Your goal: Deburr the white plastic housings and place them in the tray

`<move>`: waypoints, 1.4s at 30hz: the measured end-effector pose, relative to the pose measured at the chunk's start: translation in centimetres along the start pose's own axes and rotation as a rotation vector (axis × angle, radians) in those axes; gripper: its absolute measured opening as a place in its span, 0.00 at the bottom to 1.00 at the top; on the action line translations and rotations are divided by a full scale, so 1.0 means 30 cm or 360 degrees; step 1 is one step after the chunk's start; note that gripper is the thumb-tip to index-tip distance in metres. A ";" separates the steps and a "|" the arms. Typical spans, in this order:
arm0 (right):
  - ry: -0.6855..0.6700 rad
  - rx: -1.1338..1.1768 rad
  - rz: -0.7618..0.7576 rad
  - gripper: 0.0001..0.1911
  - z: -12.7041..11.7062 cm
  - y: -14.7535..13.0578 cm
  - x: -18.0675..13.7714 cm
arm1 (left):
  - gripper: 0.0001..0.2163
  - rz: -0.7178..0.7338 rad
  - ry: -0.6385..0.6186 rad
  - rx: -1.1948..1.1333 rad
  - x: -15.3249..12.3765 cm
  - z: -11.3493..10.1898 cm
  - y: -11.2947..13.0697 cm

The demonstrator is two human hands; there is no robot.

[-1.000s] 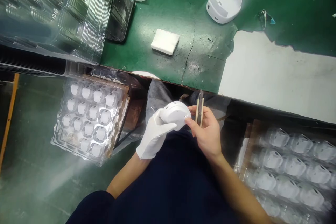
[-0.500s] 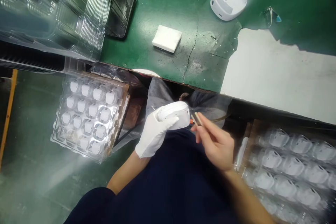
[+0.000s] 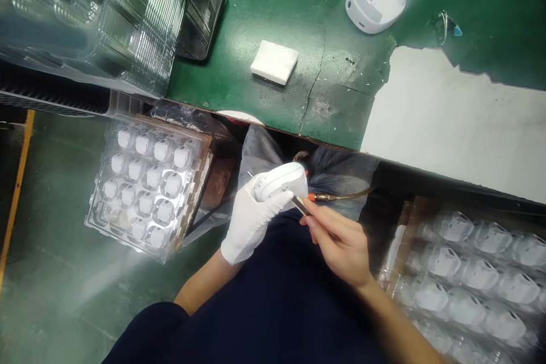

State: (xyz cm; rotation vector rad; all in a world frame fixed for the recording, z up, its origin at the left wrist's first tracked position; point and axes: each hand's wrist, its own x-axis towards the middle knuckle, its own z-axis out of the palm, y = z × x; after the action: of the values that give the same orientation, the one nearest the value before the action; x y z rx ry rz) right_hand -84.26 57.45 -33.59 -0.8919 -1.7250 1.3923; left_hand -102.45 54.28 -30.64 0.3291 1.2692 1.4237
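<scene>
My left hand (image 3: 251, 216), in a white glove, is closed around a rounded white plastic housing (image 3: 284, 179) above my lap. The bare right hand (image 3: 341, 239) pinches a slim metal tool (image 3: 301, 206). Its tip is at the near right side of the housing, close to the gloved thumb; whether it touches the plastic I cannot tell. Behind the housing runs a hose with an orange fitting (image 3: 318, 197); its front end is hidden. A thin metal pin (image 3: 249, 173) sticks out just past the gloved fingers.
On the green bench (image 3: 239, 23) lie a white block (image 3: 275, 62), another white housing (image 3: 377, 0), a phone (image 3: 201, 20) and a white sheet (image 3: 460, 119). Clear trays (image 3: 140, 28) are stacked at upper left. Trays of white parts stand left (image 3: 145, 182) and right (image 3: 473, 273).
My right hand has moved left, bringing the tool from beside the housing to its side. The left hand still holds the housing, now tilted slightly differently. The hose fitting shows more.
</scene>
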 end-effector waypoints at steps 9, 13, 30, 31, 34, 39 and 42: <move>-0.0008 0.0009 -0.0017 0.36 0.011 -0.008 -0.009 | 0.18 0.0043 0.0022 0.0039 -0.004 0.003 -0.024; -0.0013 -0.0006 -0.0032 0.36 0.012 -0.029 -0.009 | 0.16 0.0095 0.0025 0.0099 -0.006 -0.002 -0.033; -0.0070 -0.0273 -0.0065 0.28 -0.016 -0.053 0.016 | 0.16 0.0030 0.0047 0.0134 -0.004 -0.014 -0.014; -0.0072 -0.0279 -0.0064 0.28 -0.017 -0.054 0.016 | 0.16 0.0028 0.0044 0.0135 -0.004 -0.015 -0.012; -0.0091 -0.0295 -0.0085 0.29 -0.021 -0.055 0.020 | 0.16 0.0022 0.0026 0.0154 -0.001 -0.017 -0.011; -0.0093 -0.0236 -0.0090 0.30 -0.032 -0.052 0.027 | 0.18 0.0004 0.0001 0.0132 0.006 -0.014 -0.011; -0.0027 -0.0139 0.0037 0.25 -0.029 -0.032 0.013 | 0.18 0.0009 -0.0026 0.0067 0.011 -0.008 -0.005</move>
State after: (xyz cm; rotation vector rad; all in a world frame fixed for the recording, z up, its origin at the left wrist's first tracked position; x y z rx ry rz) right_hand -83.77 58.04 -32.48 -0.9529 -1.8049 1.3519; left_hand -102.66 54.40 -31.00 0.3720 1.2875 1.3978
